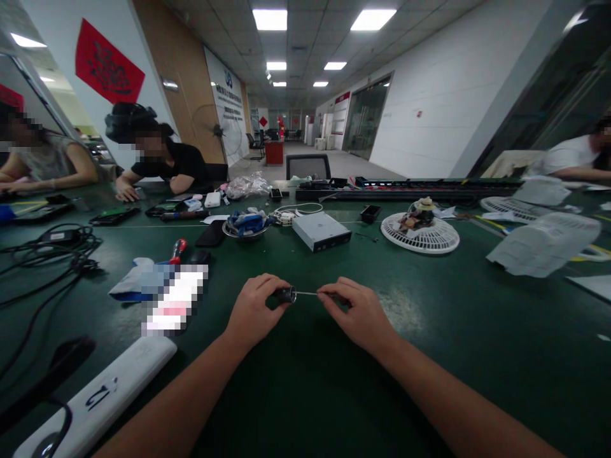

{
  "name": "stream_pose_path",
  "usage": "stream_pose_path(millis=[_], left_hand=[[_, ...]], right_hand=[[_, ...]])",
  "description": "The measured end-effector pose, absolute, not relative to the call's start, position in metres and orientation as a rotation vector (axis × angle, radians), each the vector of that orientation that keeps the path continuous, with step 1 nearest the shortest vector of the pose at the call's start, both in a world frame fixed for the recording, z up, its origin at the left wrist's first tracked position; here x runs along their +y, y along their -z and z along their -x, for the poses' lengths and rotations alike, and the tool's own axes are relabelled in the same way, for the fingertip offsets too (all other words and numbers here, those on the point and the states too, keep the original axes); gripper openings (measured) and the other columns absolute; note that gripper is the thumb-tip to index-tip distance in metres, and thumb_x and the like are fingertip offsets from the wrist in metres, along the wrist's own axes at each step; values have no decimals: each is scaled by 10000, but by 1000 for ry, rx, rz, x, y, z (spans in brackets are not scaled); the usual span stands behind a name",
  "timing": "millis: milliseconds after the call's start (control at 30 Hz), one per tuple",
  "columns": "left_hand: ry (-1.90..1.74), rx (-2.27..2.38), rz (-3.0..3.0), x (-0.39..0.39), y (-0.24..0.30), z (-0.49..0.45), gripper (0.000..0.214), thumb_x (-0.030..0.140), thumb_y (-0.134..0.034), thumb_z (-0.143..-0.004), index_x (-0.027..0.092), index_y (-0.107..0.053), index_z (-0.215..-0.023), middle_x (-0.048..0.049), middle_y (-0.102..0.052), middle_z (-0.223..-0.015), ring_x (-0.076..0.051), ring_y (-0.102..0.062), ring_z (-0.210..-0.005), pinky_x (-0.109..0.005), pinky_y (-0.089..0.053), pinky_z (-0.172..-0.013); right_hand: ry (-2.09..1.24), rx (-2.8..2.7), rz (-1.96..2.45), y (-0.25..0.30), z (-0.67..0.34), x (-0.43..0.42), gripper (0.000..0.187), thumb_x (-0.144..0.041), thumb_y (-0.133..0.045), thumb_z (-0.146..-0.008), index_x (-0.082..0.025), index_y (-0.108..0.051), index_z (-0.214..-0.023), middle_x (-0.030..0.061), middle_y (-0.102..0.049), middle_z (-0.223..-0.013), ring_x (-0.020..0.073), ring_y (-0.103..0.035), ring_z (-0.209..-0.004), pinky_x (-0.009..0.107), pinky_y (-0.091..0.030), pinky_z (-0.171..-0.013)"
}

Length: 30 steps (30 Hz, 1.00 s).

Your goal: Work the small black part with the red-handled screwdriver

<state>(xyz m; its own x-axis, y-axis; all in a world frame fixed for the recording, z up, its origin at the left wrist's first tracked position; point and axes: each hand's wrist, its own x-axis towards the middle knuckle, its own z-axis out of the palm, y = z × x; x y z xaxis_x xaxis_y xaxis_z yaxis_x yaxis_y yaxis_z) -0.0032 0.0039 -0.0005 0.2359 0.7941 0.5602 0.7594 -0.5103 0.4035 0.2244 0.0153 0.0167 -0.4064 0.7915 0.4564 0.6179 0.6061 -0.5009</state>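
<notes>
My left hand [255, 308] is closed round the dark handle of a small screwdriver [292, 294]. Its thin metal shaft runs to the right, level with the table. My right hand [356, 310] pinches the shaft's far tip between thumb and fingers. Both hands hover just above the dark green table [429, 331], close together near its front middle. Whether anything small sits at the tip is hidden by the fingers.
Behind my hands lie a grey drive box [321, 230], a white fan grille [421, 234], a bowl of parts [245, 226] and a red-handled screwdriver [177, 250]. Black cables [52, 254] sprawl left; a white device [102, 394] lies front left. Other people sit along the far edge and at right.
</notes>
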Motion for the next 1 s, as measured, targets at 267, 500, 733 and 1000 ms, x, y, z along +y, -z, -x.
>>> stream_pose_path(millis=[267, 500, 733, 1000], left_hand=[[-1139, 1511, -2456, 3, 0, 3, 261, 132, -709, -751, 234, -640, -981, -24, -666, -980, -223, -602, -932, -396, -459, -824], [-1124, 1540, -2442, 4, 0, 3, 272, 134, -718, -742, 244, -649, -981, -18, -676, -969, -226, -608, -925, -393, -460, -818], [-1134, 1513, -2463, 4, 1, 2, 273, 138, -728, -743, 240, -643, -980, -17, -678, -966, -223, -605, -922, -392, -456, -815], [-1108, 1495, -2466, 3, 0, 3, 242, 155, -712, -755, 238, -650, -974, -23, -692, -963, -226, -616, -916, -401, -462, -820]], right_hand=[[-394, -2164, 1132, -17, -225, 16, 174, -284, -560, -880, -200, -709, -852, 14, -660, -731, 140, -583, -638, 268, -432, -604], [-400, -2158, 1216, -17, -224, 18, 191, -299, -561, -872, -205, -726, -850, 28, -701, -762, 151, -602, -643, 275, -429, -594], [-415, -2093, 1251, -16, -224, 17, 208, -314, -559, -874, -198, -729, -851, 31, -721, -766, 158, -623, -647, 273, -443, -601], [-453, -2133, 1273, -20, -225, 16, 257, -346, -524, -893, -199, -729, -837, 25, -704, -709, 152, -598, -596, 270, -405, -551]])
